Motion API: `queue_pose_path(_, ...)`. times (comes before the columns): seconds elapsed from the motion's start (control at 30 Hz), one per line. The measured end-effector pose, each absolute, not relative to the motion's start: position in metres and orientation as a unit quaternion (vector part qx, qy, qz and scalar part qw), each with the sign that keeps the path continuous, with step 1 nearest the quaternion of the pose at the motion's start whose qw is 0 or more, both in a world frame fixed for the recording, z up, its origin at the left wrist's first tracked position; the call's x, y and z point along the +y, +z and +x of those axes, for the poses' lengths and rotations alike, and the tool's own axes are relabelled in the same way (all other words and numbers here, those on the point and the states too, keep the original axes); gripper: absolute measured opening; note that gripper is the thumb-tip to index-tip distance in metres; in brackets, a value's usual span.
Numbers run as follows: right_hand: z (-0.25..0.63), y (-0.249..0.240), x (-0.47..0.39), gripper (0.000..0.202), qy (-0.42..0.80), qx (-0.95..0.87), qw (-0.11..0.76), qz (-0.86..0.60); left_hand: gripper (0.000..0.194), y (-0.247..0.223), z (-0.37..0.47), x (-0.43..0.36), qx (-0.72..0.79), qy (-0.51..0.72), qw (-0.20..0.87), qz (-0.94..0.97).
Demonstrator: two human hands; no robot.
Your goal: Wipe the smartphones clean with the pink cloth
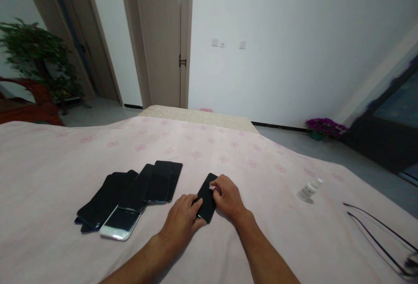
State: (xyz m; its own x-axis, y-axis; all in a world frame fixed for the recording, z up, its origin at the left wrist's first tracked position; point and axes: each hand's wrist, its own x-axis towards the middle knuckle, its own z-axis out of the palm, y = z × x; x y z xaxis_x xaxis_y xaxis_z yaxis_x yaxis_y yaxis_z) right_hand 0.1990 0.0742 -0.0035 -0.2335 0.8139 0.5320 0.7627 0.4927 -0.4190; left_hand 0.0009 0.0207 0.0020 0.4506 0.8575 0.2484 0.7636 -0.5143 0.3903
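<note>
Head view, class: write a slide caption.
Left hand holds a black smartphone; right hand pinches a small whitish wipe over it.

Smooth, glass-like phone (206,198); glossy stacked phones (132,196); matt cloth sheet (271,188); plastic-looking bottle (308,191); smooth, wood-look door (159,35)

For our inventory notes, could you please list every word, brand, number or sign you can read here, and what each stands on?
No text can be read.
White bottle: label print too small and blurred.
Handled phone and pile of phones: no lettering can be made out.
</note>
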Motion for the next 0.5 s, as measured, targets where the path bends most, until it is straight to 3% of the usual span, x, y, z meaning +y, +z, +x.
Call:
queue_pose_path(0.3, 0.216, -0.011, 0.088, 0.019, -0.027, -0.721, 0.382, -0.578, 0.047, 0.004, 0.002, 0.020, 0.480, 0.204, 0.102, 0.847)
queue_pose_path(0.5, 0.207, -0.008, 0.080, 0.022, 0.003, -0.754, 0.375, -0.540, 0.041, 0.003, 0.002, 0.020, 0.484, 0.212, 0.101, 0.843)
